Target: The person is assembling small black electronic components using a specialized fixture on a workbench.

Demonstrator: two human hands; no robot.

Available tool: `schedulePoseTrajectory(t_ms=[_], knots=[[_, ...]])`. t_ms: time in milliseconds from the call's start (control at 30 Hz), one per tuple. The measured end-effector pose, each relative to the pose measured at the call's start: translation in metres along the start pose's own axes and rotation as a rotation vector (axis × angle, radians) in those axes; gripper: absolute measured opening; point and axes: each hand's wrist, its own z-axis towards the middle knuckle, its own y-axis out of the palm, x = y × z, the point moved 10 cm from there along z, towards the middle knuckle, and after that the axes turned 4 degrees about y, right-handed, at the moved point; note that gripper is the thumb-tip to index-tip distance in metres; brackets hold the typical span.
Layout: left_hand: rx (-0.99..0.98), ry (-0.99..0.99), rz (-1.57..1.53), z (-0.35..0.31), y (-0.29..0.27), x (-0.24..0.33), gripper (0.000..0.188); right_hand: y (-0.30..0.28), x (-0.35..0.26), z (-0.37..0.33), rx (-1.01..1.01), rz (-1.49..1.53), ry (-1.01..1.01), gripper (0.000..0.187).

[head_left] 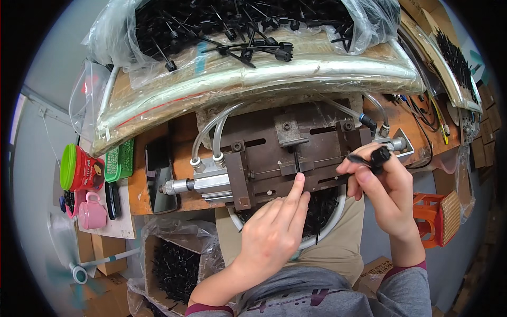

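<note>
While left hand (274,228), unclenched at 6 o'clock, points at black rod (297,161) on metal rig (323,141), right hand (392,185) pinching black plastic part (379,157) at 3 o'clock, loose parts (246,53) heaped at 12.

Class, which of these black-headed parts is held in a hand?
The black-headed part in the right hand; the loose parts beyond the brown fixture lie unheld.

Print marks the red tub (87,168), grey shirt (322,290), brown carton (374,272).
</note>
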Motion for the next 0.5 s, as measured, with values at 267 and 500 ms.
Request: schedulePoseTrajectory(t_ms=[267,500], knots=[[-0.100,-0.111,-0.087,0.008,-0.006,-0.010,0.028,0.017,-0.050,-0.027,0.056,-0.835,-0.753,0.030],[0.178,-0.038,-0.560,0.022,-0.072,-0.015,0.033,0.051,-0.042,-0.049,0.026,-1.144,-1.061,0.019]])
